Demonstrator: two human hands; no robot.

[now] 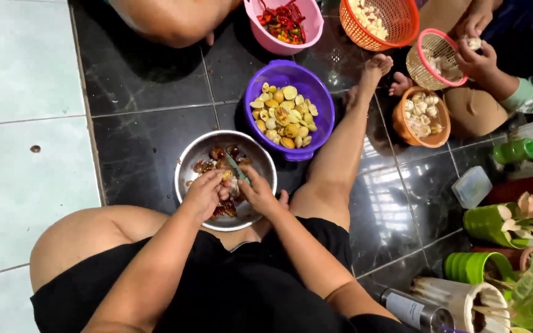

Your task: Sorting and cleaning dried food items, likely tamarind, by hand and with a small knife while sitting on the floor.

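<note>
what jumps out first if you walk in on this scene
First, the person's left hand and right hand, meeting over a round metal bowl of brown peelings on the dark tiled floor, the right holding a small knife. Just beyond it sits a bright purple plastic bowl of pale yellow peeled pieces. At the top, a pink basket of red chillies and an orange basket add colour.
</note>
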